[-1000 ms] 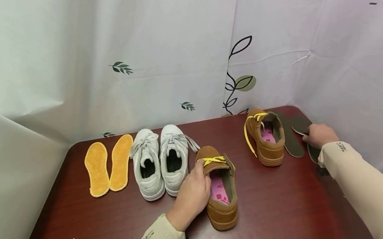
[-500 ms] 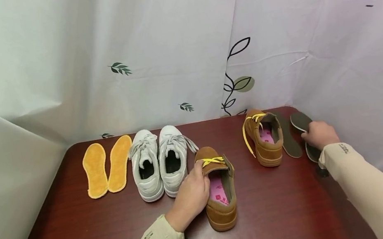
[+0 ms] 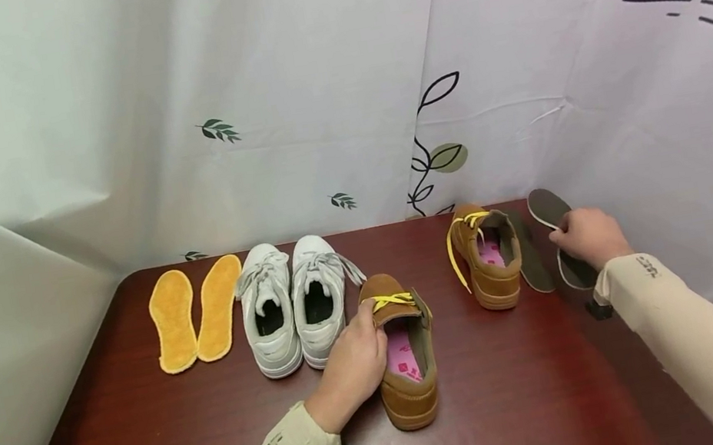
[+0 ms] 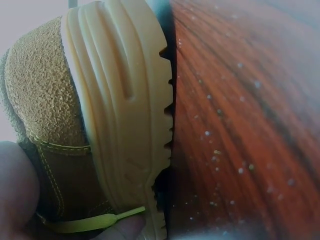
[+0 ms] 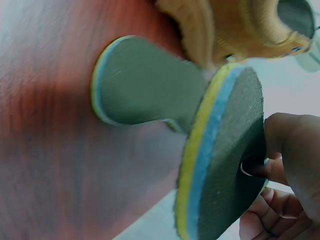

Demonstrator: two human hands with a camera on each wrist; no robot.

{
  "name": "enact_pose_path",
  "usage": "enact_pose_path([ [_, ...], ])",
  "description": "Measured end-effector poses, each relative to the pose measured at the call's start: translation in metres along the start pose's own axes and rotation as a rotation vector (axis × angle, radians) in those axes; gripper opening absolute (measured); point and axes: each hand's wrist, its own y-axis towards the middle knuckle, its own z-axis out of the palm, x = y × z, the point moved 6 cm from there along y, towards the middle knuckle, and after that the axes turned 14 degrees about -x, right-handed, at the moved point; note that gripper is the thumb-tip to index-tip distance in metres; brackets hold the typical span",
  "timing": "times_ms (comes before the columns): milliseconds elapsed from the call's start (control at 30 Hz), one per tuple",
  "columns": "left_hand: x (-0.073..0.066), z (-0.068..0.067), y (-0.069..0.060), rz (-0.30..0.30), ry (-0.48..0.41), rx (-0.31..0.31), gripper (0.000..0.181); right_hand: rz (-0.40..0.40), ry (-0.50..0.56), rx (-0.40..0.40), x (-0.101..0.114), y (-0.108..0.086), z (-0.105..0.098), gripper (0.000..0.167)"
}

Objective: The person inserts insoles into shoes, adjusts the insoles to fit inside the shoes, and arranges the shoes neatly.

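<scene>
Head view: left hand (image 3: 354, 363) at lower centre grips the near brown shoe (image 3: 412, 394), thumb and fingers around its left side by the yellow laces (image 3: 391, 299). Shoe sits upright on the dark red table (image 3: 497, 402), toe toward the top of the frame, pink lining (image 3: 403, 359) visible inside. Right hand (image 3: 590, 236) at the right side of the frame pinches the held insole (image 3: 549, 207), dark on top, about mid-length; it sticks out above and below the hand. Flat insole (image 3: 534, 256), also dark, lies just left of it, beside the far brown shoe (image 3: 499, 292). 2 white sneakers (image 3: 279, 355) stand side by side left of centre; 2 orange-yellow insoles (image 3: 173, 314) lie further left. White patterned curtain (image 3: 301, 52) fills the upper frame. Left wrist view: near brown shoe fills the left half, ridged tan sole (image 4: 120, 105) facing the table at right; parts of the hand show at lower left and bottom, a lace tip over 1 finger. Right wrist view: thumb and fingers at right clamp the held insole, tilted up, yellow and blue layers along its edge. Flat insole is behind it, far brown shoe at top.
</scene>
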Motion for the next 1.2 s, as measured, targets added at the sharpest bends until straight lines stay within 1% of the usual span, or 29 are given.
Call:
enact_pose_path([
  [200, 0.002, 0.001, -0.001, 0.001, -0.001, -0.008, 0.041, -0.034, -0.008, -0.036, 0.022, 0.0, -0.018, 0.034],
  [333, 0.002, 0.001, -0.001, -0.009, 0.001, 0.005, 0.042, -0.055, -0.005, -0.06, 0.045, -0.002, -0.03, 0.025],
  [433, 0.002, 0.0, -0.001, 0.0, 0.008, 0.009, 0.043, -0.072, 0.06, -0.114, 0.064, -0.006, -0.039, 0.015],
  [567, 0.0, -0.001, 0.0, 0.014, 0.024, 0.007, 0.044, -0.11, 0.179, -0.196, 0.094, -0.014, -0.05, 0.01],
  [633, 0.0, -0.002, 0.0, 0.014, 0.034, 0.005, 0.044, -0.138, 0.213, -0.211, 0.109, -0.019, -0.054, 0.009],
  [767, 0.0, -0.001, 0.0, 0.009, 0.046, 0.004, 0.043, -0.195, 0.246, -0.178, 0.138, -0.032, -0.056, 0.012],
  [1000, 0.002, 0.0, 0.0, -0.021, 0.045, -0.004, 0.04, -0.266, 0.258, -0.094, 0.179, -0.06, -0.056, 0.009],
  [1100, 0.004, 0.001, -0.001, -0.031, 0.051, -0.007, 0.04, -0.31, 0.264, -0.046, 0.198, -0.074, -0.055, 0.012],
  [1200, 0.004, 0.0, -0.001, -0.026, 0.053, -0.02, 0.039, -0.364, 0.267, -0.023, 0.216, -0.087, -0.054, 0.018],
])
